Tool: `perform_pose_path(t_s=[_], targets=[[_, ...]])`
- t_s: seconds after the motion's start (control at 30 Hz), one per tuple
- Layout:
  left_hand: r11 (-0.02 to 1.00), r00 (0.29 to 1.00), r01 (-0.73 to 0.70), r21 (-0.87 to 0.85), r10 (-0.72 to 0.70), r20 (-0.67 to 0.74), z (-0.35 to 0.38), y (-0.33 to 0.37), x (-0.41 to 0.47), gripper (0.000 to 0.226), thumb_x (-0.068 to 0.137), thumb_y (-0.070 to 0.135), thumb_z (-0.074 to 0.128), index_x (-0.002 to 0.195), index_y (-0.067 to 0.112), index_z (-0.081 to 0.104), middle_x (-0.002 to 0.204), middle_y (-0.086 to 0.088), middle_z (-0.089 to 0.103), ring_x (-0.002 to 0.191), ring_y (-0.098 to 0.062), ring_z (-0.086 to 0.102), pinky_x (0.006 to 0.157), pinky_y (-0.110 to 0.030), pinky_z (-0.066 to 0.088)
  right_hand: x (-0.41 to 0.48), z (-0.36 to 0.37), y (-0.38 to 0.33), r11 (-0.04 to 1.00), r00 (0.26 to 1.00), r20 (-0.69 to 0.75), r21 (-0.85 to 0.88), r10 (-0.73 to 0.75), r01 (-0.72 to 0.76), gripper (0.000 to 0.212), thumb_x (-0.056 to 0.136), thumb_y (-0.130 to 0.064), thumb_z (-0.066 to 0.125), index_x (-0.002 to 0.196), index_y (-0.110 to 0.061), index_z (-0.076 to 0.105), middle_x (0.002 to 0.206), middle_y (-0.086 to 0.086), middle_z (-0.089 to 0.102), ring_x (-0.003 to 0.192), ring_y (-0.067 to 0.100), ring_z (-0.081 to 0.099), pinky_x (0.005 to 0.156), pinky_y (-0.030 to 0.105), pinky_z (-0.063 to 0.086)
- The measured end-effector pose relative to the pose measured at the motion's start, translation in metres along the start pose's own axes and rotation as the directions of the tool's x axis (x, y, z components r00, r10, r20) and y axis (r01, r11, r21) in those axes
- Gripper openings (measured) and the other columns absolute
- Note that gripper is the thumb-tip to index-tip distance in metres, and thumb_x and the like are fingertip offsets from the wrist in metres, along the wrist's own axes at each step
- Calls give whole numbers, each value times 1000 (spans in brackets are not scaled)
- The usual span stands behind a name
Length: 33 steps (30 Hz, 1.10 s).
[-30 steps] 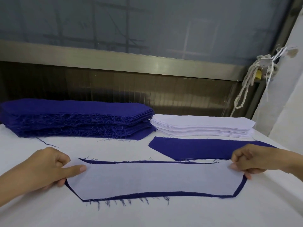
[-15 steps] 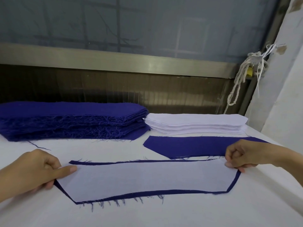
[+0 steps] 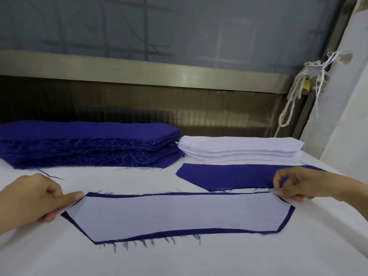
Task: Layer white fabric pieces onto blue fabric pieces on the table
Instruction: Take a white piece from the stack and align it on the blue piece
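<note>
One long white fabric piece [image 3: 179,214] lies centred on a frayed blue fabric piece [image 3: 169,235], in front of the low stack of white pieces [image 3: 239,149]; the left hand [image 3: 37,198] pinches its left end, the right hand [image 3: 294,184] its far right corner. Just before that stack another blue piece [image 3: 229,176] lies bare; the thick blue stack [image 3: 85,144] beside it suggests much remains.
</note>
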<state>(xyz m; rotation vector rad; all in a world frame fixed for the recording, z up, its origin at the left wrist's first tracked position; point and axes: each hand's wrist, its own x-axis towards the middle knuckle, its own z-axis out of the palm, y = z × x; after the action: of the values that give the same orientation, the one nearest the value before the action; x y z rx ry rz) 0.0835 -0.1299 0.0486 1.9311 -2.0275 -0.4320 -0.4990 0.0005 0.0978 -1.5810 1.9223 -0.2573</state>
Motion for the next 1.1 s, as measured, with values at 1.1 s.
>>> perform_pose_path(t_s=[1.1], targets=[[747,675,-636,195,661,-328,-3,143,0,10,91,44,60,86,35,61,75,19,60,77,1,56,63,-16,44,37,-54,18,958,899,-432,278,66,63,10,95,-14,66,94,-13,75,67,15,65,51,17,43,45,21,31]])
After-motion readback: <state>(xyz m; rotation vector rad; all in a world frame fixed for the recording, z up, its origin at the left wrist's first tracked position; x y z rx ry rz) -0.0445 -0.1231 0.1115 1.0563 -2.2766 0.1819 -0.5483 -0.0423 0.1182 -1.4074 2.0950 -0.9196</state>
